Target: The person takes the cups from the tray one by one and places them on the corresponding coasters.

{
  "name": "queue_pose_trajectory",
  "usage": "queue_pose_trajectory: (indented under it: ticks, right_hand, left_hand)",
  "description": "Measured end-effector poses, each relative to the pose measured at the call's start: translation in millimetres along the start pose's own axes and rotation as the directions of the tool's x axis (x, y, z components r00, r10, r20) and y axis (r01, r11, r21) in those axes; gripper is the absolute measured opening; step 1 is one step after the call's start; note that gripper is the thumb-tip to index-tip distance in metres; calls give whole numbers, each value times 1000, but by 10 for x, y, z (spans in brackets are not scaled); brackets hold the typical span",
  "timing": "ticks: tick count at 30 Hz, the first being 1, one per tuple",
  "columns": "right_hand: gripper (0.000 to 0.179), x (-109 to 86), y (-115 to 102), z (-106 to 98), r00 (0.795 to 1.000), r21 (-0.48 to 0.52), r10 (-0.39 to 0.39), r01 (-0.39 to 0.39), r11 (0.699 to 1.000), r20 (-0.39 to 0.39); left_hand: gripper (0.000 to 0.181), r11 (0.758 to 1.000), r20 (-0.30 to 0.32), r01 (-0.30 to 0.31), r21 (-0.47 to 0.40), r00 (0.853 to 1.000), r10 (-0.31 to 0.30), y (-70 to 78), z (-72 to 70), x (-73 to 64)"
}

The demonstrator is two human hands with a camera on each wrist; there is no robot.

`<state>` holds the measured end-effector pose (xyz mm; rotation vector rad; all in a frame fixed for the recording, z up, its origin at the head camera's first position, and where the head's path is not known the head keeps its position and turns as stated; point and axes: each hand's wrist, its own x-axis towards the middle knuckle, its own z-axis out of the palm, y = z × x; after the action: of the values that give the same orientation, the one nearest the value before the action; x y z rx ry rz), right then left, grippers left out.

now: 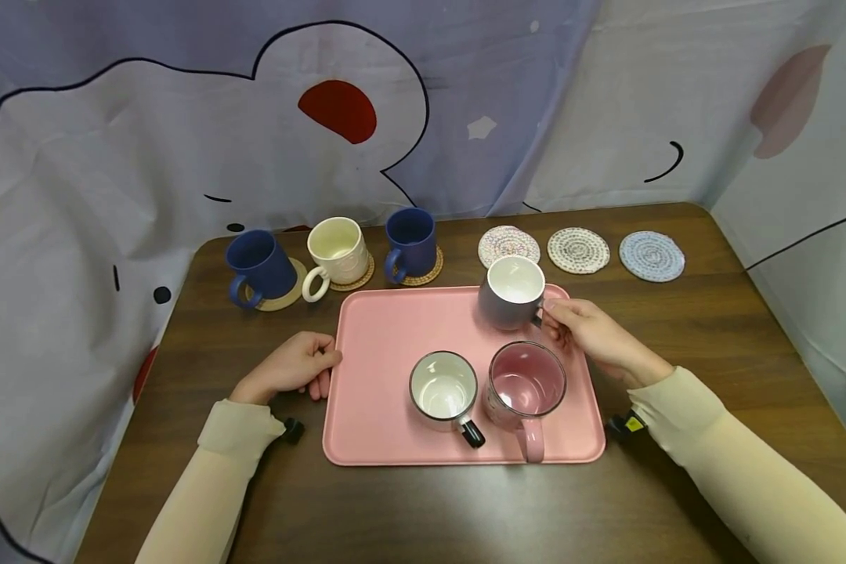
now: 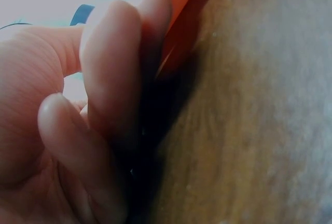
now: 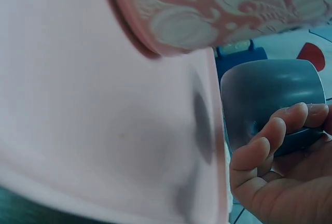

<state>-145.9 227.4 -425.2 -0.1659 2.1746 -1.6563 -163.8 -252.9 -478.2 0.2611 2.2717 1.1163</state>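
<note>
My right hand [image 1: 592, 337] grips the handle of a dark grey mug [image 1: 502, 304] with a white inside. This mug hangs above the far right part of a pink tray [image 1: 377, 376], and in the right wrist view a shadow falls on the tray. At the tray's left edge, my left hand [image 1: 299, 364] holds the rim between thumb and fingers. On the tray stand a white mug [image 1: 442, 388] with a black handle and a pink mug [image 1: 526, 384]. Raised white pumpkin figures cover the pink mug's side in the right wrist view.
Along the table's back left, a blue mug [image 1: 261, 262], a cream mug [image 1: 338, 249] and another blue mug [image 1: 410, 243] stand on round coasters. Bare coasters lie at the back right: pinkish [image 1: 509, 243], grey-white [image 1: 578, 251] and light blue [image 1: 652, 257]. A patterned curtain hangs behind.
</note>
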Motion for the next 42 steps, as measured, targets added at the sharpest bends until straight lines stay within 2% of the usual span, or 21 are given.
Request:
queue_pose_trajectory:
  ticks: [8,16,23,30,34,42]
  right_hand:
    - [39,220,-98,-100,999,47,-40,40,998,-8]
    - [37,447,-162,-207,998,53,-24,27,998,-65]
    - [38,660,-186,-309,997,36,-7,10,999,-73]
    - [38,865,-156,-403,994,44,40,-35,998,-105]
    - [38,958,-120,-438,992,61,37,-30,998,-118]
    - [37,1045,-63,-448,991,85,63,-53,995,-116]
  left_hand:
    - [30,1000,-3,1,0,1000,-1,5,-3,-27]
    - [30,1000,-3,-3,-8,1000,3,-2,7,-33]
    - [28,1000,-7,-10,-6,1000,10,-17,18,-30]
    - [28,1000,-6,-14,-4,1000,14,-15,15,-29]
    - [28,1000,-7,-17,-1,1000,17,4,7,-30]
    - [29,1000,1,-23,2,1000,23,28,-7,-23]
